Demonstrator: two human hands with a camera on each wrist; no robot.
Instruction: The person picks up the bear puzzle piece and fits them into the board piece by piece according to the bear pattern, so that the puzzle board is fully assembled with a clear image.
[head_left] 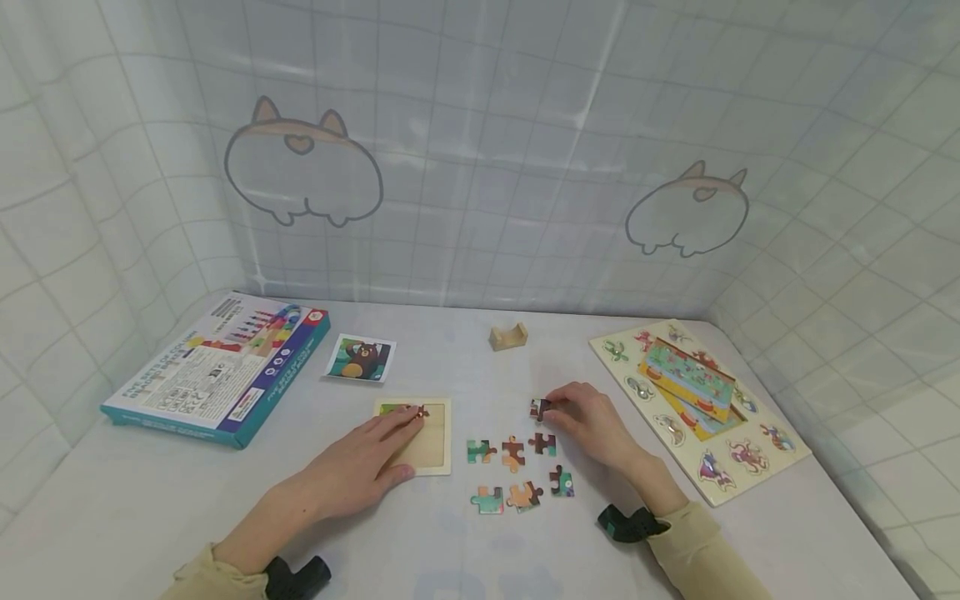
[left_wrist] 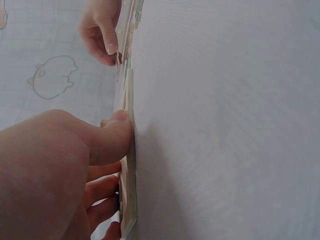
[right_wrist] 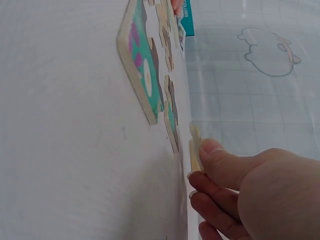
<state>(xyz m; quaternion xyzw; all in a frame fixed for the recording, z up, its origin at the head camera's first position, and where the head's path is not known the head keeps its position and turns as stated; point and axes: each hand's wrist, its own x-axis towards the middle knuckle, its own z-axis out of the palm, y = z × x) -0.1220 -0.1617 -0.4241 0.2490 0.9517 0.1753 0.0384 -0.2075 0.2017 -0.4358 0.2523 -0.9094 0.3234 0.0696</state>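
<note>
Right hand (head_left: 592, 421) pinches a thin jigsaw piece (head_left: 537, 409) at its fingertips; left hand (head_left: 363, 458), fingers extended, rests on a square wooden tray (head_left: 431, 450).

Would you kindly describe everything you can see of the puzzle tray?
The puzzle tray is squarish, pale and wooden-looking, with a raised rim around a tan recess. It lies flat on the table, left of the loose pieces. The left hand rests on it, hiding part of its left side. Green and brown pieces show near its far edge.

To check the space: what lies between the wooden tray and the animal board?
Six loose puzzle pieces and the right hand, which pinches another piece; head view.
</note>
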